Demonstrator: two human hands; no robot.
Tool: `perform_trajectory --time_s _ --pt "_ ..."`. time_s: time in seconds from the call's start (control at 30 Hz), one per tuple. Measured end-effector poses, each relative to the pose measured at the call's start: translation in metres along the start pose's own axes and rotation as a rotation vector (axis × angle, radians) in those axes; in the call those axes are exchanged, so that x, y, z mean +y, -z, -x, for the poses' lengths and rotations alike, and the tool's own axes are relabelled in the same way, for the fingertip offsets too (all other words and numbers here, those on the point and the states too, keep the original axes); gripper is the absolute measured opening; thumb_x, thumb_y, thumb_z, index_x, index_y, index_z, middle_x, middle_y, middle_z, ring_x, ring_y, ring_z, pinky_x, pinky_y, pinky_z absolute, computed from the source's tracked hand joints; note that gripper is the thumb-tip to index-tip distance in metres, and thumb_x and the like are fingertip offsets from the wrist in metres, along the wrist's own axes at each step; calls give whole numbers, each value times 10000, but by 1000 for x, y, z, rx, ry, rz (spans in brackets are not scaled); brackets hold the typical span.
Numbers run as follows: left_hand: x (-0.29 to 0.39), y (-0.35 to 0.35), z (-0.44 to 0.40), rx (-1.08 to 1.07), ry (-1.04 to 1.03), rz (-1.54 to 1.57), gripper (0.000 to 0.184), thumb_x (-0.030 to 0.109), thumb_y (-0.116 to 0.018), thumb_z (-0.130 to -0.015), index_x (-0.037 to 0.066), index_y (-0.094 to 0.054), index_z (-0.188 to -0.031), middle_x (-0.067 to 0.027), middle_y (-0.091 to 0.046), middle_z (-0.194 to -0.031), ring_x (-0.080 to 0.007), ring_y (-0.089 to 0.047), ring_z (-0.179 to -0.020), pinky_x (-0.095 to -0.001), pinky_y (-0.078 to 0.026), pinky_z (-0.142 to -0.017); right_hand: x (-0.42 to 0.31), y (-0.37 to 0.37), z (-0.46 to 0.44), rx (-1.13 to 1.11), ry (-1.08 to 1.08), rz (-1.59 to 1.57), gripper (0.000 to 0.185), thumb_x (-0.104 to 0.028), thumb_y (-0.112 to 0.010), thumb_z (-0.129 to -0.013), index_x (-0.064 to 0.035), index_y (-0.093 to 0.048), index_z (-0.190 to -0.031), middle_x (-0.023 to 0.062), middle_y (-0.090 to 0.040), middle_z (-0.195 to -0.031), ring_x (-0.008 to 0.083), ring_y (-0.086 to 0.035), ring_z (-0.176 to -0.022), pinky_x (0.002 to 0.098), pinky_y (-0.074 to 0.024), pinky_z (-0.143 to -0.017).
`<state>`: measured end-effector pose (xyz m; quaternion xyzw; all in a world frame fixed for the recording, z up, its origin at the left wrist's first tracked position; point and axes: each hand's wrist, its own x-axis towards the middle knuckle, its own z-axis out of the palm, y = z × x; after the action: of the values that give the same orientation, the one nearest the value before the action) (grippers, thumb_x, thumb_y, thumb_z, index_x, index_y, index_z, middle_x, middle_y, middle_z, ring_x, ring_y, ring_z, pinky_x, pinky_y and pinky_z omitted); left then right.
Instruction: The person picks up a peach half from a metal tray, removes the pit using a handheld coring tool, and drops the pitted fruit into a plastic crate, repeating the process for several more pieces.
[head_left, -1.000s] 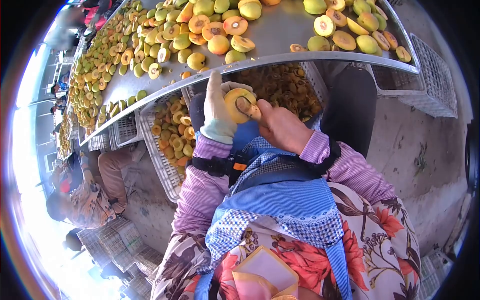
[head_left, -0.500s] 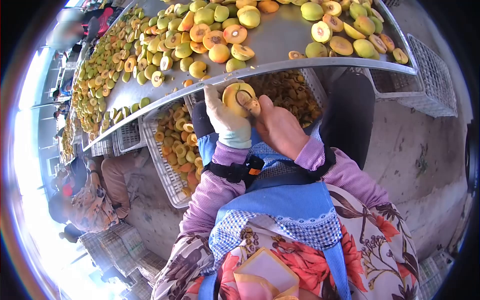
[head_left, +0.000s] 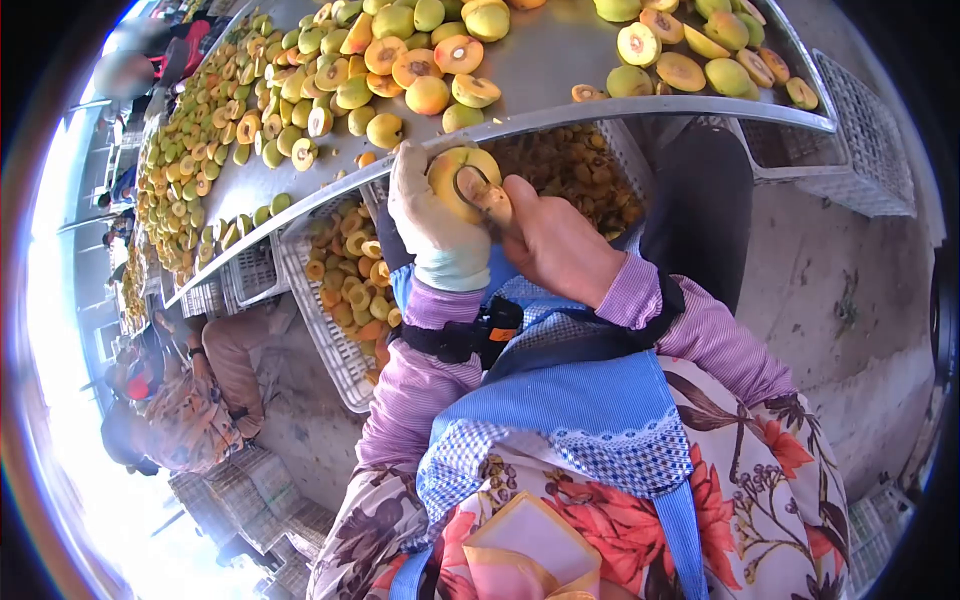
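My left hand, in a pale glove, is closed around a yellow peach half with its cut face up. In my bare right hand is a pitting tool with a thin curved metal loop, pressed into the middle of that face. My fingers hide the tool's handle. Both hands are just below the front edge of a metal table, above my lap. Nearest on the table lie several cut peach halves.
A white crate of hollowed peach halves stands below left. Behind my hands, another crate holds brownish scraps. A grey crate stands under the table's right end. Another person sits at the left.
Both hands, with the peach half and pitting tool, have shifted slightly left and up in view. The loop has turned a little within the cut face. The camera view has also shifted slightly.
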<state>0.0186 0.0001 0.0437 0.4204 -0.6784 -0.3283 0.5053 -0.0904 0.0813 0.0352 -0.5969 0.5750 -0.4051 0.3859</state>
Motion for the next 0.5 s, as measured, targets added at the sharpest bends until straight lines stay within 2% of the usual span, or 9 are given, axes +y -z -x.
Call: perform_trajectory --time_s 0.07,0.13,0.17,0.27,0.3,0.4,0.47,0.5 --pt "5 -2 -1 51 -45 5 211 163 -478 -914 -17 -588 -901 -99 -620 -853 -159 -578 -753 -286 -478 -681 0 -2 -4 56 47 27 232 -25 -521 -780 3 -346 -930 263 -514 -634 478 -527 -670 480 -415 -542" --pt "10 -5 -3 80 174 289 209 143 -472 -926 -36 -560 -989 -114 -610 -874 -147 -581 -770 -269 -499 -692 3 2 -5 10 -3 27 223 -28 -518 -784 1 -349 -926 268 -521 -650 481 -531 -688 483 -415 -552" --pt "3 -4 -2 -1 179 273 206 139 -473 -927 -37 -560 -987 -114 -607 -860 -148 -583 -774 -268 -498 -691 4 2 -4 -15 -31 25 219 -29 -517 -786 0 -350 -925 271 -524 -658 483 -532 -697 485 -416 -558" --pt "-11 6 -11 -302 19 -161 228 163 -477 -931 -40 -553 -1004 -124 -603 -910 -155 -588 -784 -268 -501 -695 16 5 -9 -69 -71 67 237 -45 -528 -796 4 -371 -966 278 -550 -726 475 -550 -759 475 -432 -606" --pt "-9 2 -5 -205 468 461 242 177 -464 -942 -33 -548 -1029 -126 -605 -939 -167 -594 -803 -277 -501 -719 18 7 -12 -58 -56 15 251 -57 -536 -801 6 -377 -985 278 -557 -749 470 -554 -776 472 -437 -623" --pt "-19 -4 14 -108 217 399 252 192 -446 -954 -23 -544 -1041 -127 -611 -961 -179 -596 -842 -293 -497 -767 25 5 -11 -60 -25 -96 296 -88 -557 -808 14 -390 -1030 278 -578 -821 458 -564 -837 468 -451 -692" --pt "-22 -4 24 -34 374 460 296 249 -431 -962 -16 -543 -1031 -135 -614 -950 -204 -596 -870 -312 -494 -788 26 -4 -7 -97 12 -92 327 -106 -569 -808 27 -393 -1049 282 -592 -874 450 -568 -889 472 -458 -757" --pt "-24 -3 23 10 502 610 307 260 -434 -962 -19 -550 -1017 -136 -618 -936 -209 -603 -841 -312 -500 -771 27 -6 -7 -142 -48 -35 299 -90 -566 -805 27 -392 -1018 272 -594 -840 447 -574 -864 478 -460 -742"
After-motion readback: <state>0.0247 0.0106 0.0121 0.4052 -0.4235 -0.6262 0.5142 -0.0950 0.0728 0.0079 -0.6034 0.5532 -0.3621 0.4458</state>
